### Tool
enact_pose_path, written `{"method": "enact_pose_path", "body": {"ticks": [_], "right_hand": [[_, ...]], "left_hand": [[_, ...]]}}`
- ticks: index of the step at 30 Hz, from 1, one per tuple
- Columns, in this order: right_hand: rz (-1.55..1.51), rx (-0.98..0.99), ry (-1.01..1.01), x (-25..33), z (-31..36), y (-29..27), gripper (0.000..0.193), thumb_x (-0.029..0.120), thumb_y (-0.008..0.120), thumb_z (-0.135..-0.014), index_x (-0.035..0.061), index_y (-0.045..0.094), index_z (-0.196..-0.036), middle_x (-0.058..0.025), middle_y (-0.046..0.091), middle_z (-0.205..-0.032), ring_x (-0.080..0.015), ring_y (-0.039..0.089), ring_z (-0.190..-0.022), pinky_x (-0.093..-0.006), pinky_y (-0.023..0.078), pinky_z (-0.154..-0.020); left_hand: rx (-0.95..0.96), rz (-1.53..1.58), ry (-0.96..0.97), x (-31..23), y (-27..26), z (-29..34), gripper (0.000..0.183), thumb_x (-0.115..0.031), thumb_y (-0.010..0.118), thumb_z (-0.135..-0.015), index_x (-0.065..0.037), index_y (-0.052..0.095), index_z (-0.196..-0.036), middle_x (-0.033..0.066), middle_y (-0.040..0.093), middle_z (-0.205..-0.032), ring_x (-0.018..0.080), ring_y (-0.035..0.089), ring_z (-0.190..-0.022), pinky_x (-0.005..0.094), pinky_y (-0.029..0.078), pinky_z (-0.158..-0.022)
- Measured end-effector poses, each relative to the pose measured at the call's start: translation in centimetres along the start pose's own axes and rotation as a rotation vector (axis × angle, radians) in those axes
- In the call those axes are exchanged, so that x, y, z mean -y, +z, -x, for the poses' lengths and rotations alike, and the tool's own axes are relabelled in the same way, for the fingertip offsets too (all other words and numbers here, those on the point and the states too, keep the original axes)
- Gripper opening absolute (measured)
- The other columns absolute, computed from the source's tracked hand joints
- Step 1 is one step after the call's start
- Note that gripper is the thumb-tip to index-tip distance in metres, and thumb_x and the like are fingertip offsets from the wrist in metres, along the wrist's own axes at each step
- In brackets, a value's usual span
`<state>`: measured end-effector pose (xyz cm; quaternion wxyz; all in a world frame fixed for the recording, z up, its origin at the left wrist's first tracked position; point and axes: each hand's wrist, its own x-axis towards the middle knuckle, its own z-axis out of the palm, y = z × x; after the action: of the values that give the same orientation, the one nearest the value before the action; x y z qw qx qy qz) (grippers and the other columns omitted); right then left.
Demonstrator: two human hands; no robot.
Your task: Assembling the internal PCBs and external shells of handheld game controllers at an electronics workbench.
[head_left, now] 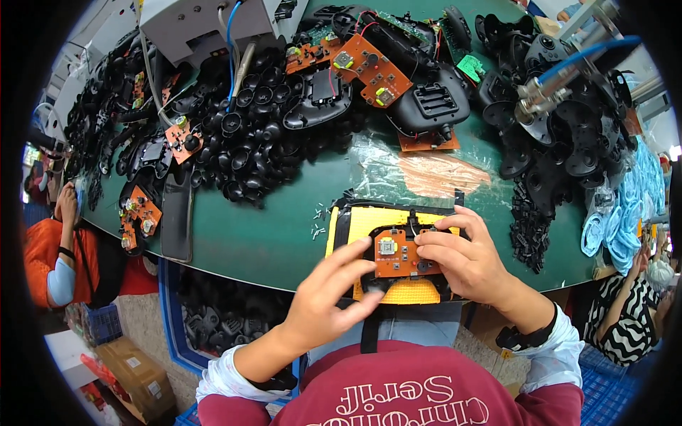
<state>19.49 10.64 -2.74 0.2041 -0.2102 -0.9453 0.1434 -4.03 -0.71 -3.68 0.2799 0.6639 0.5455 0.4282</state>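
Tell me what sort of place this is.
Probably a factory workshop assembling game controllers: a green table carries heaps of black controller shells and several orange circuit boards, with another person off to the left.

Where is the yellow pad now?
In the head view, the yellow pad lies right of centre, at the near edge of the green table, under the orange circuit board by the right hand.
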Motion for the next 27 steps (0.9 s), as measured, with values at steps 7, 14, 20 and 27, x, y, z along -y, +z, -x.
{"method": "enact_pose_path", "body": {"ticks": [7, 14, 20, 27], "right_hand": [[-0.027, -0.08, -0.009, -0.2, 0.4, 0.8, 0.039, 0.001, 0.072, -0.066, 0.012, 0.067, -0.103, 0.0006, 0.066, -0.114, -0.0274, 0.056, -0.105, -0.0504, 0.044, -0.096], [-0.012, -0.045, -0.054, 0.1, -0.3, -0.2, 0.039, -0.001, 0.072, -0.064, 0.0109, 0.067, -0.101, 0.0005, 0.066, -0.113, -0.0274, 0.056, -0.104, -0.0491, 0.044, -0.096], [-0.075, 0.107, 0.002, 0.2, -1.7, -2.6, 0.032, -0.005, 0.069, -0.07, 0.0089, 0.067, -0.099, -0.0024, 0.068, -0.106, -0.0274, 0.059, -0.097, -0.0479, 0.044, -0.096], [-0.033, -0.029, -0.148, 1.9, -13.9, 1.2, 0.022, 0.004, 0.067, -0.078, 0.0059, 0.061, -0.099, -0.0084, 0.063, -0.094, -0.0292, 0.059, -0.087, -0.0376, 0.05, -0.077]], "left_hand": [[-0.1, -0.224, 0.058, -1.1, 0.0, -0.3, 0.021, 0.003, 0.078, -0.066, -0.002, 0.067, -0.084, 0.0097, 0.057, -0.093, 0.0238, 0.058, -0.083, 0.0332, 0.05, -0.07], [0.022, -0.449, 0.023, -2.3, -0.1, -1.4, 0.013, -0.002, 0.074, -0.067, -0.004, 0.068, -0.079, 0.0061, 0.056, -0.085, 0.0255, 0.054, -0.079, 0.0362, 0.046, -0.069], [-0.333, -0.395, -0.012, -0.8, -3.5, -0.5, 0.013, 0.001, 0.074, -0.073, -0.003, 0.068, -0.083, 0.0091, 0.058, -0.084, 0.0255, 0.056, -0.081, 0.0365, 0.047, -0.074], [-0.577, -0.869, -0.2, 5.9, -6.4, -1.8, 0.025, -0.026, 0.082, -0.071, -0.007, 0.069, -0.079, 0.0046, 0.055, -0.082, 0.0246, 0.054, -0.08, 0.0376, 0.04, -0.072]]}}
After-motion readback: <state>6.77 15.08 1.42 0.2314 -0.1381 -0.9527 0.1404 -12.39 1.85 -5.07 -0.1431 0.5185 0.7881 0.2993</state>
